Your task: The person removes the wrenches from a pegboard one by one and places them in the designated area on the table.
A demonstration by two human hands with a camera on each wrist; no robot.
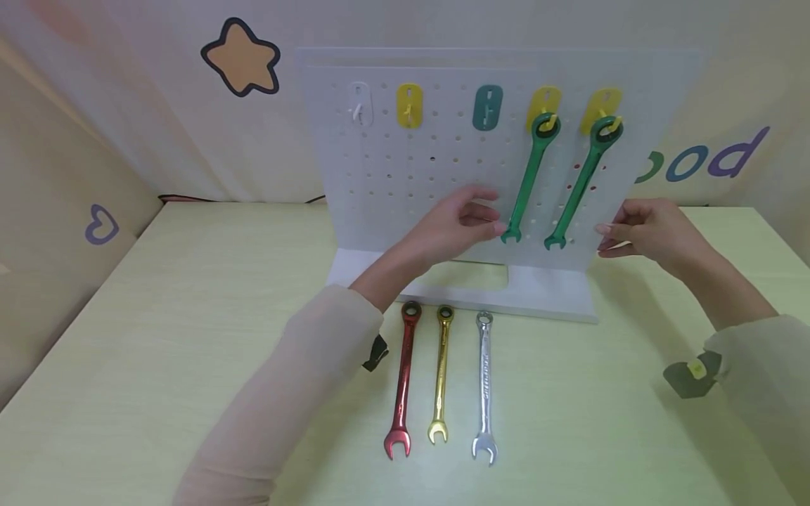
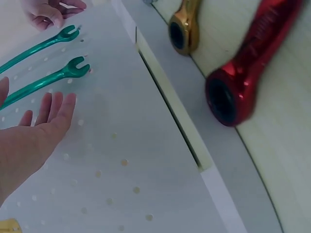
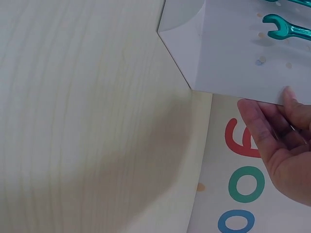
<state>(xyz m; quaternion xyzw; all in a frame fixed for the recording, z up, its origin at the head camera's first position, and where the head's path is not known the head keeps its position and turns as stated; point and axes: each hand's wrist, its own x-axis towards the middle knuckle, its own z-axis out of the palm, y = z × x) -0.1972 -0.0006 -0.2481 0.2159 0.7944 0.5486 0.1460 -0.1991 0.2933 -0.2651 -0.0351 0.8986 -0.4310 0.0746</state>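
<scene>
Two green combination wrenches, the left one (image 1: 527,183) and the right one (image 1: 577,190), hang by their ring ends from yellow hooks on a white pegboard (image 1: 380,218). My left hand (image 1: 452,225) is beside the left green wrench, its thumb tip overlapping the open-end jaw in the head view. In the left wrist view its fingers (image 2: 60,116) are extended, with nothing gripped. My right hand (image 1: 654,232) pinches the pegboard's right edge, thumb in front and fingers behind. On the table lie a red wrench (image 1: 405,379), a gold wrench (image 1: 441,372) and a silver wrench (image 1: 485,379), side by side.
Along the pegboard's top, a white hook (image 1: 361,105), a yellow hook (image 1: 410,105) and a teal hook (image 1: 488,107) hold nothing. The board's white base (image 1: 550,292) stands on the pale wooden table (image 1: 190,302), just behind the three lying wrenches. A decorated curtain hangs behind.
</scene>
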